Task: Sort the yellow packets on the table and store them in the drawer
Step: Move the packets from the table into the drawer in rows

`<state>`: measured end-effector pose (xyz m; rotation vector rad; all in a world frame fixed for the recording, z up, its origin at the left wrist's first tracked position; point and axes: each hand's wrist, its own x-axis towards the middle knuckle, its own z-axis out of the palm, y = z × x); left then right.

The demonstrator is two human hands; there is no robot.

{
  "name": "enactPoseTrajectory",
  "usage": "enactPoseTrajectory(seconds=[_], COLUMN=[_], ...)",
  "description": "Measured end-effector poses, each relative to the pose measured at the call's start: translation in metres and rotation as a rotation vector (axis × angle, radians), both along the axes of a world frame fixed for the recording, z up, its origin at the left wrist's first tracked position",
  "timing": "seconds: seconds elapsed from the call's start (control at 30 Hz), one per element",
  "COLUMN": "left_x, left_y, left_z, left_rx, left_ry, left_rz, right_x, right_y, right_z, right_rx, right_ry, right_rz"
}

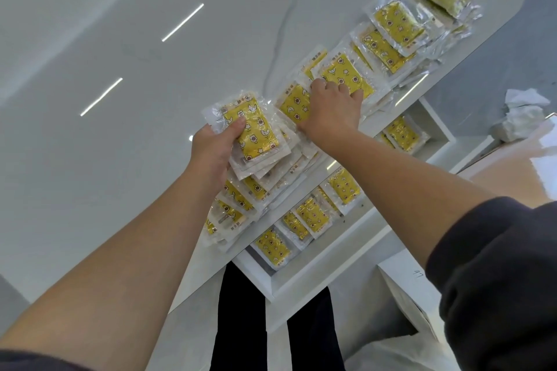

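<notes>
My left hand grips a stack of yellow packets in clear wrappers, thumb on top, held just above the table. My right hand reaches over the row of packets along the table edge, fingers curled onto one yellow packet. More packets lie overlapping in a line toward the far right, and others lie below my left hand. Under the table edge an open white drawer holds several yellow packets.
The glossy white table stretches left and away. A second drawer section farther right holds a packet. Crumpled white paper lies on the grey floor at right. My dark trouser legs stand below the drawer.
</notes>
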<state>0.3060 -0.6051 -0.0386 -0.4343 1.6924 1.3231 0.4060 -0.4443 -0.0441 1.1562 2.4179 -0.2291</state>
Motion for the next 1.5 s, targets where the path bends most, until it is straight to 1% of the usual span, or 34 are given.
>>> enactPoseTrajectory(seconds=[0.07,0.13,0.2,0.23,0.27,0.33,0.43,0.5,0.6,0.67,0.73,0.83,0.9,0.97,1.07,1.17,1.27,1.4,1.5], left_x=[-0.001,-0.001,0.0,0.0,0.001,0.003,0.01,0.015,0.02,0.023,0.032,0.053,0.076,0.103,0.148,0.189,0.218,0.223,0.214], left_y=[0.002,0.004,0.006,0.007,0.009,0.015,0.024,0.029,0.034,0.033,0.032,0.029,0.022,0.012,-0.004,-0.024,-0.048,-0.075,-0.097], left_z=[-0.001,-0.001,-0.002,-0.002,-0.002,-0.005,-0.007,-0.008,-0.001,0.004,0.011,0.026,0.029,0.025,0.006,-0.025,-0.062,-0.107,-0.138], left_rx=[0.017,0.029,0.029,0.027,0.026,0.016,0.024,0.02,0.029,0.076,0.127,0.168,0.185,0.137,0.013,-0.095,-0.225,-0.39,-0.534], left_ry=[-0.009,-0.019,-0.021,-0.02,-0.02,-0.025,-0.028,-0.016,-0.006,-0.02,-0.029,-0.055,-0.107,-0.149,-0.138,-0.144,-0.123,-0.112,-0.079], left_rz=[0.015,0.031,0.035,0.033,0.029,0.016,0.0,-0.008,-0.026,-0.043,-0.069,-0.126,-0.178,-0.24,-0.325,-0.324,-0.276,-0.179,-0.233], right_x=[-0.001,-0.001,0.002,0.005,0.009,0.017,0.02,0.017,0.016,0.018,0.023,0.049,0.082,0.121,0.174,0.209,0.22,0.209,0.196], right_y=[0.004,0.012,0.032,0.044,0.057,0.077,0.084,0.08,0.076,0.072,0.068,0.062,0.054,0.045,0.029,0.015,-0.004,-0.033,-0.055], right_z=[0.003,0.015,0.027,0.031,0.033,0.03,0.022,0.019,0.016,0.018,0.025,0.045,0.055,0.058,0.044,0.01,-0.028,-0.072,-0.101], right_rx=[-0.044,-0.155,-0.259,-0.278,-0.263,-0.21,-0.227,-0.204,-0.101,-0.071,-0.14,-0.34,-0.447,-0.524,-0.652,-0.737,-0.779,-0.79,-0.816], right_ry=[0.056,0.103,0.151,0.174,0.18,0.134,0.091,0.098,0.134,0.206,0.33,0.553,0.646,0.649,0.599,0.44,0.313,0.289,0.297], right_rz=[-0.024,-0.066,-0.182,-0.239,-0.27,-0.284,-0.242,-0.194,-0.162,-0.132,-0.178,-0.395,-0.541,-0.642,-0.737,-0.743,-0.713,-0.664,-0.622])
